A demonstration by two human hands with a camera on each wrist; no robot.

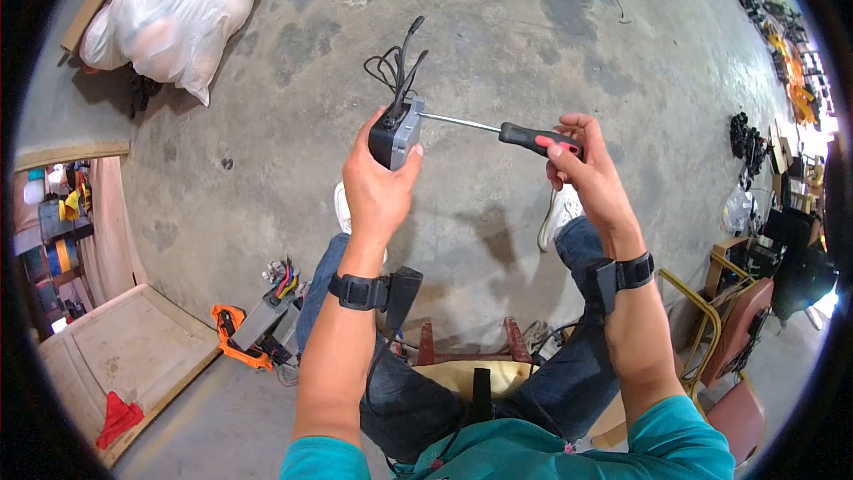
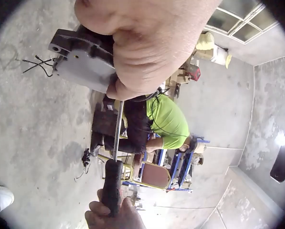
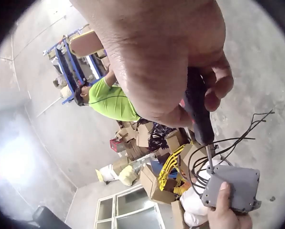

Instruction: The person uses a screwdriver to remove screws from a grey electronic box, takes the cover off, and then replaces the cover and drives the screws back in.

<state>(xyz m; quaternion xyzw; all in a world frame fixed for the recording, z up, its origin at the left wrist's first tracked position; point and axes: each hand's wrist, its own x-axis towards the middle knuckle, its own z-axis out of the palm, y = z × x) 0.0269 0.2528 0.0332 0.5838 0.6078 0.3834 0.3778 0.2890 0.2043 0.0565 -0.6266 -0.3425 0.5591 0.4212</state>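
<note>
My left hand [image 1: 378, 191] grips a small box-shaped device [image 1: 396, 135], black on one side with a grey cover on the other. Thin black cables [image 1: 402, 71] stick out from its far end. In my right hand [image 1: 590, 169] is a screwdriver [image 1: 538, 137] with a black and red handle, held between thumb and fingers. Its shaft points left, with the tip right at a corner of the grey cover. The right wrist view shows the tip by that corner of the cover [image 3: 232, 186], the left thumb lying across the grey face.
White plastic bags [image 1: 178, 22] lie at the far left on the concrete floor. A wooden board [image 1: 124, 364] and an orange-and-grey tool [image 1: 253, 329] are at lower left. Chairs [image 1: 742, 329] stand at right. Another person in a bright green shirt [image 2: 168, 121] bends over nearby.
</note>
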